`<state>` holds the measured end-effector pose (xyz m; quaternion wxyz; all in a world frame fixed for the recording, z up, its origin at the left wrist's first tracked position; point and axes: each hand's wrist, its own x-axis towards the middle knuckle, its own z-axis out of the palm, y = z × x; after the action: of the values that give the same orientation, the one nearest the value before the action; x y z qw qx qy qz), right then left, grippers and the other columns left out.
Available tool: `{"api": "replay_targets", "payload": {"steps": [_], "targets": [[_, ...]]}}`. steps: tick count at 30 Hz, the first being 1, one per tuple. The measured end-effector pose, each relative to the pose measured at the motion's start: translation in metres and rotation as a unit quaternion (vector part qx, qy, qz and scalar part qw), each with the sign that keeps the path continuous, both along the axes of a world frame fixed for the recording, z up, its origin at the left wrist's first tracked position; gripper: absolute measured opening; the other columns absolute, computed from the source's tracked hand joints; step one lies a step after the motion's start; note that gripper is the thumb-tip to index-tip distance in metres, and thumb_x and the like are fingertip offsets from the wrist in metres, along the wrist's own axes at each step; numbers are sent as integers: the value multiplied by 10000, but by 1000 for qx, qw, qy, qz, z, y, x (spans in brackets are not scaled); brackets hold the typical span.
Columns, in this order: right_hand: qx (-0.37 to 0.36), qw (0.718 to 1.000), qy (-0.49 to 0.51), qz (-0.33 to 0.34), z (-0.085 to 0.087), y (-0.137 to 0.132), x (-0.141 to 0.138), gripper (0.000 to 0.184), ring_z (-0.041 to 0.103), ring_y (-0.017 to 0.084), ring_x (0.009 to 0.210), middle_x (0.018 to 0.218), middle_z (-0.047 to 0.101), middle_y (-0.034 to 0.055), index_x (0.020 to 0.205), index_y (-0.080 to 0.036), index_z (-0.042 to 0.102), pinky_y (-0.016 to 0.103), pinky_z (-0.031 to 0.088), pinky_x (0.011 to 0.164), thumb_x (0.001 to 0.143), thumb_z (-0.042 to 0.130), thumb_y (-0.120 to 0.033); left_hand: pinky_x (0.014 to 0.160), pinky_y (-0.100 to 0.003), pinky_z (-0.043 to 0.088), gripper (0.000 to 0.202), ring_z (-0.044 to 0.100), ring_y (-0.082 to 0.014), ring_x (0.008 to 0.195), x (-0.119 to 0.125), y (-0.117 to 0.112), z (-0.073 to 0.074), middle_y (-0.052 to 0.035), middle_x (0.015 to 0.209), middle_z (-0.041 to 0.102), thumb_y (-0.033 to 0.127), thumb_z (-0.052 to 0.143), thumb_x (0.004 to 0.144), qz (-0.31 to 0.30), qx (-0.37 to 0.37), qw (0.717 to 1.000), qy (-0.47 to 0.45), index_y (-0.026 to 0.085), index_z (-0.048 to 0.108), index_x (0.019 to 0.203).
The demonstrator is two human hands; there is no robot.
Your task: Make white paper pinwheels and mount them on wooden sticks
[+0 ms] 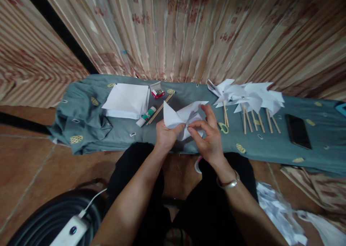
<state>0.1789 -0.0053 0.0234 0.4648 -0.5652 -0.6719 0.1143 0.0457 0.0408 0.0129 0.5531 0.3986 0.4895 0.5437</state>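
Note:
My left hand (167, 135) grips a white paper pinwheel (173, 118) near its centre, its thumb pressed on the folded corners. At that centre the thumb and forefinger of my right hand (207, 138) pinch a tiny dark pin, whose exact form is too small to make out. The other right fingers are bent beside the pinwheel's right blade. Just behind the left hand, wooden sticks (159, 110) lie next to a green and white glue stick (146, 116). An open red box (158, 93) of small metal pieces stands farther back.
A stack of white paper (127, 100) lies at left on the green cloth (189, 89). Several finished pinwheels on sticks (250, 99), green-handled scissors (223, 127) and a dark phone (298, 131) are at right. A white power bank (70, 232) with a cable sits at lower left.

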Motion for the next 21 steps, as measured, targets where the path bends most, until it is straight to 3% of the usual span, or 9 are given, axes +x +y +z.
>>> {"api": "replay_targets", "payload": {"steps": [21], "targets": [[-38,999,35,14,-1,3,5,87,262,272,1449,1473,453,40,823,-235,668,538,212,1173,837,627,-309,529,-230,461,196,562,-120,534,3,-4,1,9,596,653,228,772,486,-28,2,999,-20,124,687,629]]}}
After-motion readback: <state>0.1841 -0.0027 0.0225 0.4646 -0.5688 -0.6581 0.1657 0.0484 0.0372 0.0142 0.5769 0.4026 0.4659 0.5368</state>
